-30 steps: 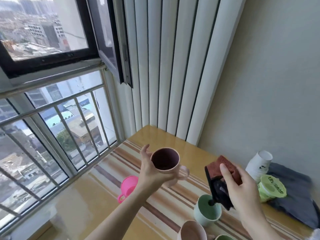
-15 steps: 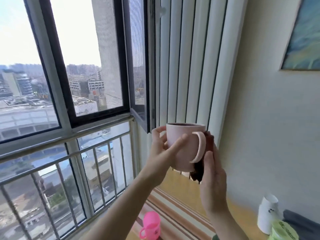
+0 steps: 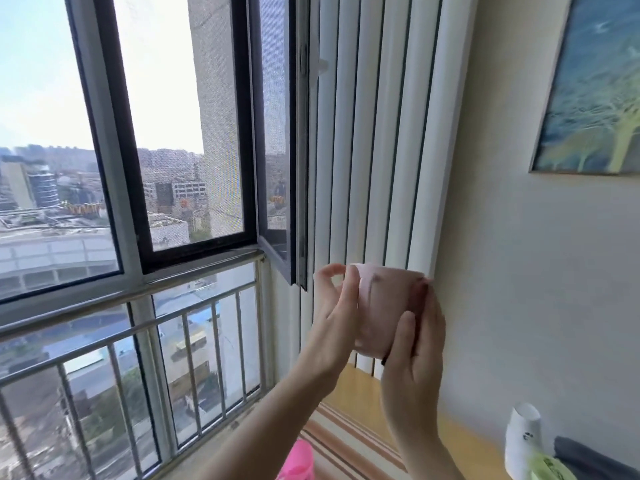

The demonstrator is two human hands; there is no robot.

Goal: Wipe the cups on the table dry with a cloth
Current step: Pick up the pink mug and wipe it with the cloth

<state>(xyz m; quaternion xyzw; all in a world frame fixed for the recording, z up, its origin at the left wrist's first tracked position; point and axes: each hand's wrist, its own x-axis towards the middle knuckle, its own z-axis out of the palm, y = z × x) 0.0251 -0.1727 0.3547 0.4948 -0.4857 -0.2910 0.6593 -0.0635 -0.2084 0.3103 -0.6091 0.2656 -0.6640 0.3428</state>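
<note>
One pale pink ceramic cup (image 3: 384, 306), upright, clamped between my left hand (image 3: 337, 317) and cloth-bearing right hand (image 3: 414, 344).

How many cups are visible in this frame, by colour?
Pale pink cup, held up between both hands: 1
Bright pink cup, at the bottom edge: 1
White paper cups, an upside-down stack, number in it unclear: 1 stack
Total: 3

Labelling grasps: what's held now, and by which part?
Pink cup: left hand on its side wall, right hand pressing the cloth against the other side.
</note>
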